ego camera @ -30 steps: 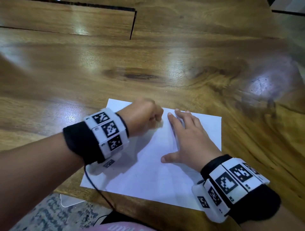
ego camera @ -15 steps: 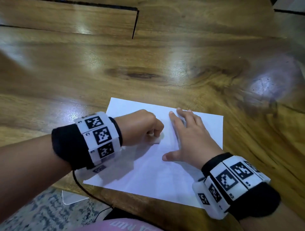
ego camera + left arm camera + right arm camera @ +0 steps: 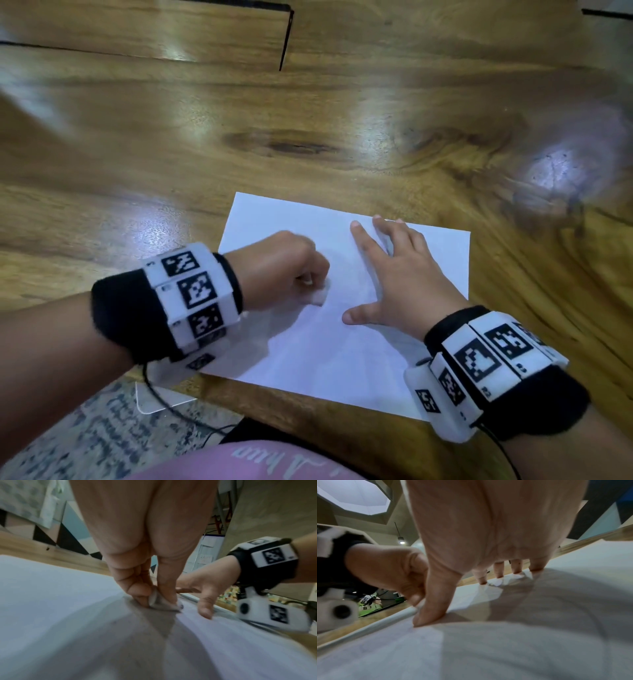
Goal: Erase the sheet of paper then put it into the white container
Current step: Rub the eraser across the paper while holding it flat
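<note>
Two hands work one sheet, so the task sits in its first half — rubbing under way, the move to the white container not yet begun, and no such container shows on the table in any view. Nearest, the sheet of paper [image 3: 329, 346] lies flat on the wooden table [image 3: 137, 164], its near edge close to the table's near edge, which leaves little room to slide it toward the body. The left hand [image 3: 279, 265] is curled tight, pinching a small white eraser [image 3: 158, 602] whose tip presses on the page near its middle. Just beside it, the right hand [image 3: 399, 274] lies spread, fingers [image 3: 482, 580] and thumb flat on the paper to pin it. Whether pencil marks remain I cannot tell — the page looks nearly blank. Beyond the sheet's far edge the tabletop runs bare and wide up to a dark seam [image 3: 286, 41], ample room for lifting the page away.
</note>
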A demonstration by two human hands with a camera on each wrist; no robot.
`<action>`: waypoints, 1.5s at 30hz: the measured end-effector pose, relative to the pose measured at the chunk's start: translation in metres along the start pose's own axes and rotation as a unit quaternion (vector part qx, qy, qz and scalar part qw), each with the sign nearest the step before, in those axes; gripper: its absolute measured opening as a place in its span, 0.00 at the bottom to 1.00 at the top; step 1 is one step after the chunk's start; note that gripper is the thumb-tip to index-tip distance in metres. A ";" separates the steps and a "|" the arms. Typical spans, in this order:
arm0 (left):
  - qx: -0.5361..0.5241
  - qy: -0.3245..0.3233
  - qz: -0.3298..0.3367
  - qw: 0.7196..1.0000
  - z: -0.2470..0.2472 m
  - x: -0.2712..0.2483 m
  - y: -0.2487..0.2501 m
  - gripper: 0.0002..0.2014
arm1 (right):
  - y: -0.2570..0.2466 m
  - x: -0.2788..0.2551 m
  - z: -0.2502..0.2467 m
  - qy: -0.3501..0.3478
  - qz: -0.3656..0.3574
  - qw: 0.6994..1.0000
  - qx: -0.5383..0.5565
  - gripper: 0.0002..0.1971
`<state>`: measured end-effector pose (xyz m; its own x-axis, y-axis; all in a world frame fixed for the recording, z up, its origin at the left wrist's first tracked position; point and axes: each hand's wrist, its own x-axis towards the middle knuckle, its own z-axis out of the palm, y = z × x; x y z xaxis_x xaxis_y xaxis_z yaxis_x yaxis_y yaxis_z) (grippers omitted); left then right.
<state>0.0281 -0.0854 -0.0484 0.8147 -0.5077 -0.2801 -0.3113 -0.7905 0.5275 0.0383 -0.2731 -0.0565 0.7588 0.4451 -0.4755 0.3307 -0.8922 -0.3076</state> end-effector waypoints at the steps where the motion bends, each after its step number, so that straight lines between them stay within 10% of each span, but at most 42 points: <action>1: 0.006 0.022 -0.014 1.000 -0.005 0.011 -0.001 0.02 | 0.000 0.000 0.000 -0.001 0.000 1.000 -0.002 0.61; 6: -0.012 0.099 -0.095 0.990 -0.017 0.042 -0.003 0.06 | -0.001 0.000 -0.002 -0.009 0.007 1.000 -0.003 0.61; 14: 0.009 -0.035 0.031 0.999 0.020 -0.029 -0.005 0.05 | 0.000 -0.002 -0.003 -0.019 0.007 1.000 -0.002 0.61; 24: -0.026 0.112 -0.081 0.990 -0.005 0.039 0.010 0.05 | -0.001 0.000 0.000 -0.033 0.012 0.999 -0.026 0.66; 31: -0.057 -0.001 0.015 0.998 0.029 -0.034 0.011 0.04 | -0.002 -0.003 -0.002 -0.036 0.011 0.999 -0.016 0.66; 39: -0.054 0.116 -0.061 0.990 0.012 -0.005 0.001 0.06 | -0.004 -0.003 -0.001 -0.046 0.019 0.998 -0.034 0.67; 45: -0.073 0.015 -0.027 0.997 0.027 -0.055 0.003 0.05 | -0.005 -0.004 -0.002 -0.046 0.018 0.998 -0.034 0.66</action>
<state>-0.0311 -0.0691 -0.0534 0.8433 -0.4538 -0.2880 -0.1946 -0.7572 0.6235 0.0345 -0.2711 -0.0516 0.7177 0.4149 -0.5593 0.3435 -0.9095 -0.2339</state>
